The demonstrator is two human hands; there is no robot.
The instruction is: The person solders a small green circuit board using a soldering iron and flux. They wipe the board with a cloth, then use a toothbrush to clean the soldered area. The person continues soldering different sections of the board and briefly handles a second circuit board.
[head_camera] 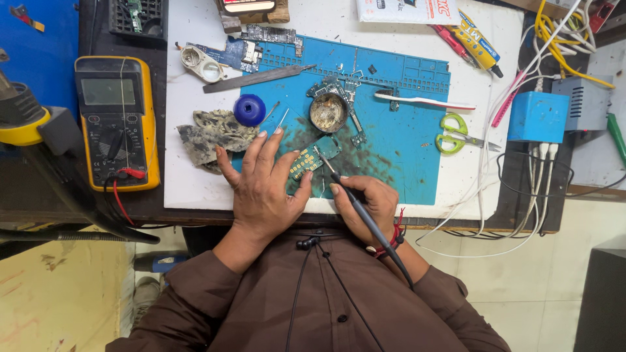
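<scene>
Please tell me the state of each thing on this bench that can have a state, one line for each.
left hand: flat, pressing down the small circuit board
right hand: gripping the soldering iron, tip on the board
multimeter: screen blank, red lead plugged in
scissors: lying closed
round tin: open, no lid
toothbrush: lying flat on the blue mat
</scene>
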